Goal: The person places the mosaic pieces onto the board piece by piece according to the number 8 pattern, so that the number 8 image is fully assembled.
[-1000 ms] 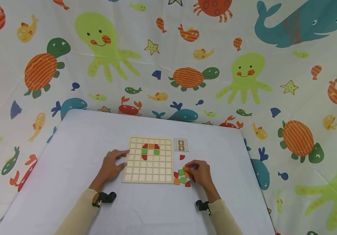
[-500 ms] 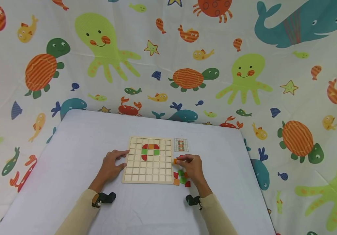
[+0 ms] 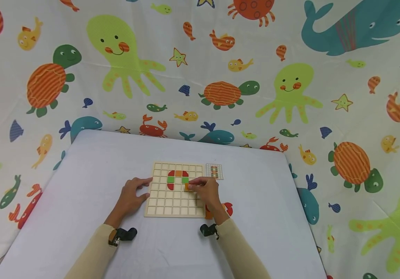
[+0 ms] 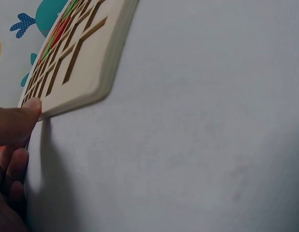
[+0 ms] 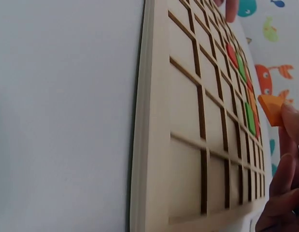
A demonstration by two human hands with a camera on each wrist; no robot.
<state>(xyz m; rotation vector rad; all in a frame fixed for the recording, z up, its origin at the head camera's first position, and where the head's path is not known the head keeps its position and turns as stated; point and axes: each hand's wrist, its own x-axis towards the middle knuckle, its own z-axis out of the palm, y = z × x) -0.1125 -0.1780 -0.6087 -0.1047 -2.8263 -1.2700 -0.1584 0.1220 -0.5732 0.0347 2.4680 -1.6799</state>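
L hand (image 3: 130, 197) flat, fingers spread | R hand (image 3: 205, 192) grip prob. pinched

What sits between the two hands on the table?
In the head view, the wooden grid board lies between them, with red, green and orange tiles set in it. The left hand touches its edge; the right hand pinches an orange tile over it.

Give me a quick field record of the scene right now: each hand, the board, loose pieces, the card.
left hand: rests on the table, fingertips on the left edge of the wooden grid board
right hand: over the board, pinches an orange tile
board pieces: red, green and orange tiles in the upper cells
loose pieces: right of the board, partly hidden by the right wrist
pattern card: flat beside the board's upper right corner
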